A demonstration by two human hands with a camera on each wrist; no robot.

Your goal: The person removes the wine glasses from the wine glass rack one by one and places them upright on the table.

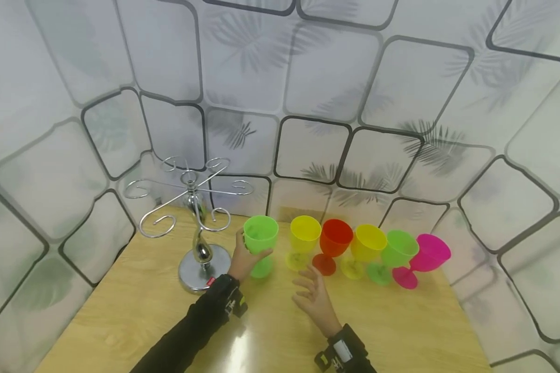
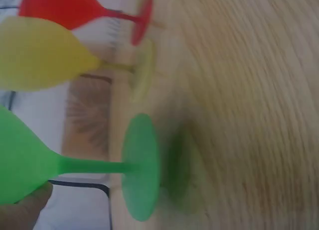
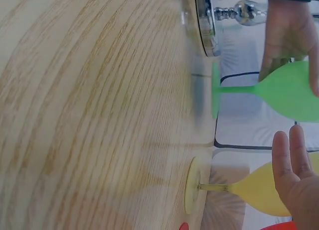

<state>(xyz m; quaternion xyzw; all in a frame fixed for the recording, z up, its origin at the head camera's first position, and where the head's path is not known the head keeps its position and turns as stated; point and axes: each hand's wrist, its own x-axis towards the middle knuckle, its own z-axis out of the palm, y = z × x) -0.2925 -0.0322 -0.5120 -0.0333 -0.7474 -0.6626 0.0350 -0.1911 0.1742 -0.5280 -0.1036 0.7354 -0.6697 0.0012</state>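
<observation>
On the wooden desk (image 1: 135, 311) a row of six plastic goblets stands along the back edge, near the patterned wall (image 1: 308, 77). The left hand (image 1: 243, 258) is wrapped around the bowl of the leftmost green goblet (image 1: 260, 235), thumb on one side and fingers on the other; from the left wrist view its round foot appears just off the desk surface, with a shadow beneath it, though the blur makes this hard to confirm. To the right of this goblet stand, in order, a yellow goblet (image 1: 305, 235), a red goblet (image 1: 334, 239), a second yellow goblet (image 1: 368, 243), a second green goblet (image 1: 398, 249) and a pink goblet (image 1: 430, 252), each close beside its neighbour. The right hand (image 1: 315, 298) hovers over the desk just in front of the first yellow and red goblets, its fingers spread and relaxed, holding nothing and touching no goblet. The two hands are apart, the left further back and to the left. Just left of the held goblet stands a chrome glass rack (image 1: 193, 207) on a round base, with curled wire arms spreading from its central post; none of its hooks carries a goblet. Both wrists wear dark sleeves and strapped-on cameras.
</observation>
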